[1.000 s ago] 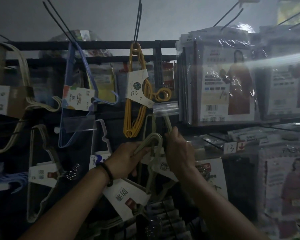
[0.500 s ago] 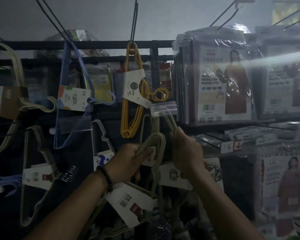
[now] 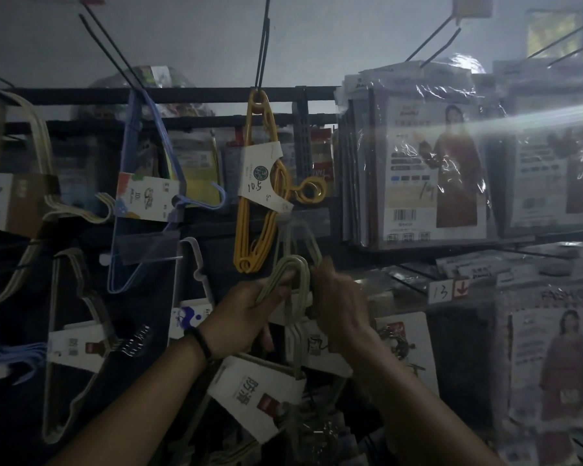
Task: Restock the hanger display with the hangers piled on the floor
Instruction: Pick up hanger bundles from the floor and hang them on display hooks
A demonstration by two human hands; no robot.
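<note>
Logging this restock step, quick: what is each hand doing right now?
Left hand: closed on the hooks of the beige hanger bundle.
Right hand: curled by the same hooks; blurred, so its grip cannot be told.

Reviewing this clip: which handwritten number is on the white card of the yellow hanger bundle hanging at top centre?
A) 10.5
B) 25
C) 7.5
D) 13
A: the white card wrapped around the yellow hanger bundle reads 10.5 in dark handwriting; the 13 sits on a separate price tag to the right.
</note>
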